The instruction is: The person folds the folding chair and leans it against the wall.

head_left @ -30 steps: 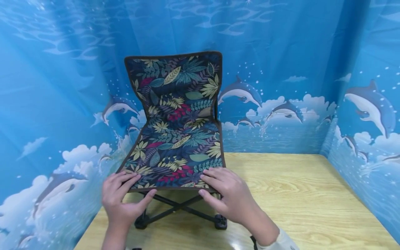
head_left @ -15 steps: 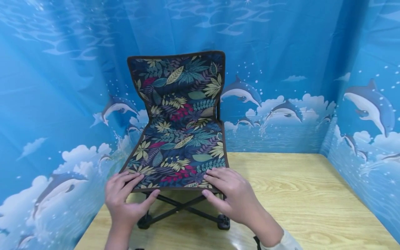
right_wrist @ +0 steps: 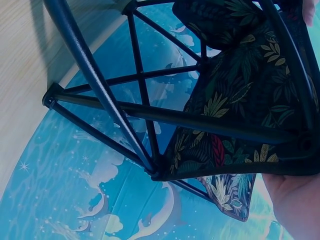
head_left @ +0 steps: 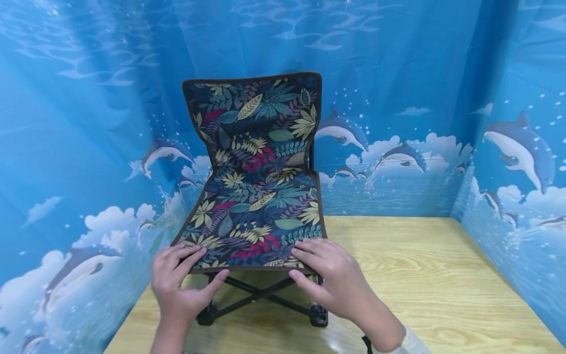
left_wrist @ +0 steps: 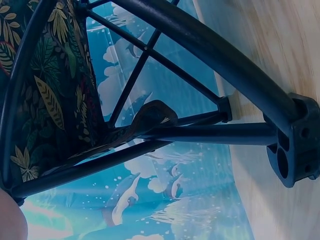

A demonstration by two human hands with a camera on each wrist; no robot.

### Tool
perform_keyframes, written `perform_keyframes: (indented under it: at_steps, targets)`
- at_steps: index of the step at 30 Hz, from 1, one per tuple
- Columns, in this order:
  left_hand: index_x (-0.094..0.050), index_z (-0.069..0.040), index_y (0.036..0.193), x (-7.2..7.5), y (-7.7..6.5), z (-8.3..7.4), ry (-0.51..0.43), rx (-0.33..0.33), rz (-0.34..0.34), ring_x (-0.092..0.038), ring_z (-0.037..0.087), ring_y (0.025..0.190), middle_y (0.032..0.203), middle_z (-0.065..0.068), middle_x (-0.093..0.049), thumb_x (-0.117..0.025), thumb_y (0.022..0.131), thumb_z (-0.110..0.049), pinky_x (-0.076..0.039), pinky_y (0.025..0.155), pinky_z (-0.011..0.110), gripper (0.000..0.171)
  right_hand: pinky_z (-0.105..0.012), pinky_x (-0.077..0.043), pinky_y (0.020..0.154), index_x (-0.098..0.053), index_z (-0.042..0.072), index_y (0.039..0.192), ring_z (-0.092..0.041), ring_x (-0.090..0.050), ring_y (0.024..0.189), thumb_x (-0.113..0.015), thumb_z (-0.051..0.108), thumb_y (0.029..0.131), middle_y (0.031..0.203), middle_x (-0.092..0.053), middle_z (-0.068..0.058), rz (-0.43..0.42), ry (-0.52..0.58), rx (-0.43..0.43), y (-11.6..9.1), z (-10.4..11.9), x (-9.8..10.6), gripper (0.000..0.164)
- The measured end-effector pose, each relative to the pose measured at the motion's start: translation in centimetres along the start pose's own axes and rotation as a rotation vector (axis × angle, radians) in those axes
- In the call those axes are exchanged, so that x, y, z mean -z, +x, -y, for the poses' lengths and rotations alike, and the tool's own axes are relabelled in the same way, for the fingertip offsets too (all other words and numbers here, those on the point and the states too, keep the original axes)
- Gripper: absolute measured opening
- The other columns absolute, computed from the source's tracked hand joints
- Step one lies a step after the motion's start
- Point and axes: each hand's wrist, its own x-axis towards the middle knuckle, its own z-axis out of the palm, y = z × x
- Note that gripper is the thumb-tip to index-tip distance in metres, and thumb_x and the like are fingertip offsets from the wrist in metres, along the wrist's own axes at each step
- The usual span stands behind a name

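Observation:
A small folding chair (head_left: pixel 261 206) with dark leaf-print fabric stands open and upright on the wood-grain surface, its backrest away from me. My left hand (head_left: pixel 177 282) holds the seat's front left corner, fingers on top and thumb along the front edge. At the front right corner my right hand (head_left: pixel 329 278) holds it the same way. Beneath the seat, crossed black tubes (head_left: pixel 256 295) run down to plastic feet (head_left: pixel 319 315). The left wrist view catches the frame tubes (left_wrist: pixel 225 65) from below, with a bit of the hand. Fabric underside (right_wrist: pixel 235 115) fills much of the right wrist view.
A wood-grain tabletop (head_left: pixel 420 280) carries the chair and extends to its right. Blue curtains (head_left: pixel 398 88) printed with dolphins and clouds enclose the back and both sides, the back one close behind the chair.
The chair has shifted slightly to the right, with both hands moving along on its front corners. The hold looks the same throughout.

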Motion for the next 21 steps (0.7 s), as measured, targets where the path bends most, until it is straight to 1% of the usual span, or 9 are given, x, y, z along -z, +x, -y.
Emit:
perform_keyframes:
  at_steps: [7,13,21]
  targets:
    - [-0.084,0.000,0.089,-0.07,0.08,0.10,-0.004,-0.009,-0.012,-0.067,0.045,0.093,0.088,0.021,-0.078,-0.079,0.081,-0.072,-0.040,0.116,0.032,0.073,-0.049,-0.056,0.107,-0.079,0.016,0.125,-0.023,-0.072,0.124,-0.072,0.041,0.100,0.130,-0.077,-0.002,0.002,0.000,-0.010,-0.07,0.01,-0.08,0.035]
    - [-0.084,0.001,0.088,-0.22,0.14,-0.02,-0.006,-0.014,-0.018,-0.067,0.045,0.090,0.086,0.021,-0.078,-0.079,0.082,-0.072,-0.039,0.116,0.029,0.073,-0.050,-0.056,0.108,-0.079,0.017,0.125,-0.023,-0.071,0.125,-0.073,0.041,0.099,0.131,-0.077,-0.002,0.008,0.004,-0.023,-0.11,-0.03,-0.05,0.036]
    - [-0.084,0.001,0.088,-0.11,0.12,-0.01,0.000,-0.009,-0.011,-0.067,0.044,0.091,0.086,0.020,-0.078,-0.079,0.082,-0.072,-0.040,0.116,0.030,0.073,-0.051,-0.056,0.108,-0.079,0.018,0.126,-0.023,-0.071,0.126,-0.075,0.040,0.098,0.131,-0.076,-0.001,0.018,0.016,-0.042,-0.08,0.12,-0.01,0.035]
